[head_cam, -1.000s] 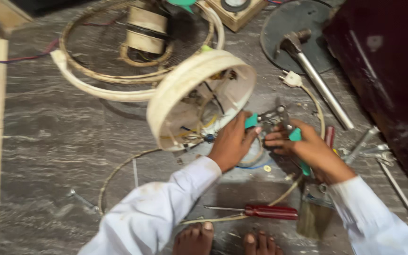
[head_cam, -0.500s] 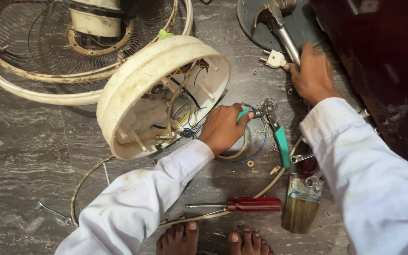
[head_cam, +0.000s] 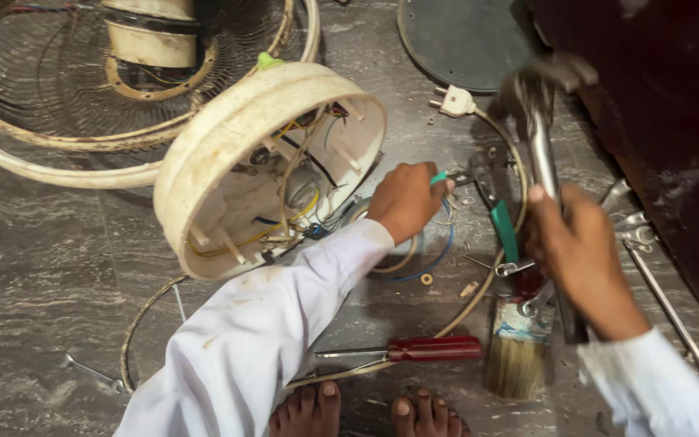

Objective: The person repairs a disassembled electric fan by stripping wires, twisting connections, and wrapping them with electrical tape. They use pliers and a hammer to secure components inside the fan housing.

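With my left hand (head_cam: 404, 201) closed on the green-handled pliers (head_cam: 479, 190) on the floor beside the cream fan housing (head_cam: 228, 146), and my right hand (head_cam: 580, 259) gripping the raised hammer (head_cam: 540, 121), I should pin the pliers flat and strike short.

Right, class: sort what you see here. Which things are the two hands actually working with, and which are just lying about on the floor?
In hand:
- left hand holds green-handled pliers
- right hand lifts a metal hammer
- cream fan housing, wires showing, beside the left hand

Lying about:
- red-handled screwdriver
- paintbrush
- white plug
- wire fan guard
- spanner
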Tool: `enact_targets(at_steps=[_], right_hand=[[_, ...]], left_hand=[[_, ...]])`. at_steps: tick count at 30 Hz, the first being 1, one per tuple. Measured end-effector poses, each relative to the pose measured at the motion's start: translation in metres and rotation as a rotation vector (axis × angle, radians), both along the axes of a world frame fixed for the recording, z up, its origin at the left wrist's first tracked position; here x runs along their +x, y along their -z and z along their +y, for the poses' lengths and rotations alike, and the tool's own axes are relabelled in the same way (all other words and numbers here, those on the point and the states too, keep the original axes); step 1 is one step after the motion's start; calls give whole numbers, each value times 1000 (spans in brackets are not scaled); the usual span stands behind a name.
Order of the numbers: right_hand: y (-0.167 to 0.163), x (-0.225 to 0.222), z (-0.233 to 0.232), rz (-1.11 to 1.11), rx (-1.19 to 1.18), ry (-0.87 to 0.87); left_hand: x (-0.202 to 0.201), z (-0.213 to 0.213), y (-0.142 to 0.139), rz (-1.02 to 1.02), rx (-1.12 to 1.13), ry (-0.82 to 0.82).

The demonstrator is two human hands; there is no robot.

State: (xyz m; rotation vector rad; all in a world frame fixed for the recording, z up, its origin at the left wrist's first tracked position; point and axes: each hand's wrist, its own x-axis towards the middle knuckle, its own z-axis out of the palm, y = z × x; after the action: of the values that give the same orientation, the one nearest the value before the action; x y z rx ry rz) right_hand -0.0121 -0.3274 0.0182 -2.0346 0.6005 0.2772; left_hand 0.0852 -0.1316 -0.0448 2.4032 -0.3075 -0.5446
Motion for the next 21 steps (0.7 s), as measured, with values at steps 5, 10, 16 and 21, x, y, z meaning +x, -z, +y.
enact_targets(at_steps=[5,10,16,21], right_hand=[[0,-35,7,91,-95,-11],[1,-52,23,-59,-156,-3],[11,-53,37,9,111,105],[12,-52,42,-32,-250,-33]], left_hand=[[14,8,3,82,-14,-35],[14,28,-4,141,41,24],[7,33,-6,118,104,80],[5,23,-3,105,174,42]])
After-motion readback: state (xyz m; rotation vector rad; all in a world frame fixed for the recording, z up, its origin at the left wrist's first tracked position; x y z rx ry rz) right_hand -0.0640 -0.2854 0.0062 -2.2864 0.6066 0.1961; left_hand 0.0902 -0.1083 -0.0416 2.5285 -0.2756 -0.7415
